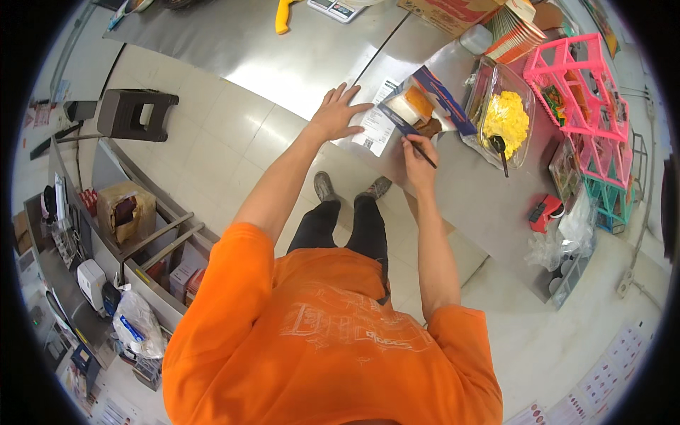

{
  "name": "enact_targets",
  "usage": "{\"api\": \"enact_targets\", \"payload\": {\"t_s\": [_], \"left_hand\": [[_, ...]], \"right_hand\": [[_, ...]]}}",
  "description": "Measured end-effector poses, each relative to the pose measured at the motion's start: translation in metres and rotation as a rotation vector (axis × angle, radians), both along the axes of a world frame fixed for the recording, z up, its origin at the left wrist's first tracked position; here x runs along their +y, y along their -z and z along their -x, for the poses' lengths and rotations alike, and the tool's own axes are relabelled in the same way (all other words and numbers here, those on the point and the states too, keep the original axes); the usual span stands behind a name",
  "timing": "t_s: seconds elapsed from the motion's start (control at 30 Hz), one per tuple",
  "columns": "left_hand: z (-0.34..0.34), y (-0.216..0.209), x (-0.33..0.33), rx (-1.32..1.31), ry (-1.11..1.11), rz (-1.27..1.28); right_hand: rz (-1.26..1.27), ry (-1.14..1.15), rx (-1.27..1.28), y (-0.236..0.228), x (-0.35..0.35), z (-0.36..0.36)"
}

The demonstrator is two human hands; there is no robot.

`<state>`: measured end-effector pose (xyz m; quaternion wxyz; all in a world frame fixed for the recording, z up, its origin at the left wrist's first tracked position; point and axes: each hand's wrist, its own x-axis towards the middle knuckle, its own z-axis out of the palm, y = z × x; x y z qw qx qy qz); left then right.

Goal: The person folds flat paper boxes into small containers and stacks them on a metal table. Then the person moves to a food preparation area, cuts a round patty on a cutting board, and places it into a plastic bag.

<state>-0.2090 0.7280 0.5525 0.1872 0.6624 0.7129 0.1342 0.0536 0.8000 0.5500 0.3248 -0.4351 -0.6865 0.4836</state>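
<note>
My left hand [336, 116] lies flat with fingers spread on the metal table's front edge, beside a white printed receipt [375, 136]. In my right hand [416, 161] is a slim black pen [426, 155], pinched between the fingers just right of the receipt. An open blue-and-white cardboard box [446, 101] stands beyond that hand and covers part of the receipt. Inside it are a golden-topped piece of food [418, 103] and a brown piece [429, 127]. I cannot tell whether the pen tip touches the paper.
To the right, a glass dish [529, 142] holds yellow crumbly food and a black spoon [501, 152]. Pink plastic baskets [567, 69] and a red tape dispenser [544, 212] stand farther right. A scale [336, 10] and yellow handle [283, 15] are at the back; a dark stool [134, 113] stands left.
</note>
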Motion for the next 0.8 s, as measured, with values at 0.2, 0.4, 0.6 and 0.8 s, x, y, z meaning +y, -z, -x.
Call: {"api": "enact_targets", "payload": {"t_s": [0.2, 0.4, 0.6, 0.8], "left_hand": [[0.002, 0.004, 0.003, 0.008, -0.017, -0.082], [-0.003, 0.007, 0.002, 0.105, -0.028, -0.147], [-0.002, 0.007, 0.004, 0.08, -0.026, -0.198], [-0.001, 0.005, 0.005, 0.061, -0.036, -0.152]], "right_hand": [[0.037, 0.172, 0.087, 0.011, 0.028, 0.025], [0.23, 0.192, 0.055, 0.027, -0.009, 0.077], [0.133, 0.19, -0.036, 0.022, -0.003, 0.086], [0.169, 0.221, -0.034, 0.022, -0.004, 0.082]]}}
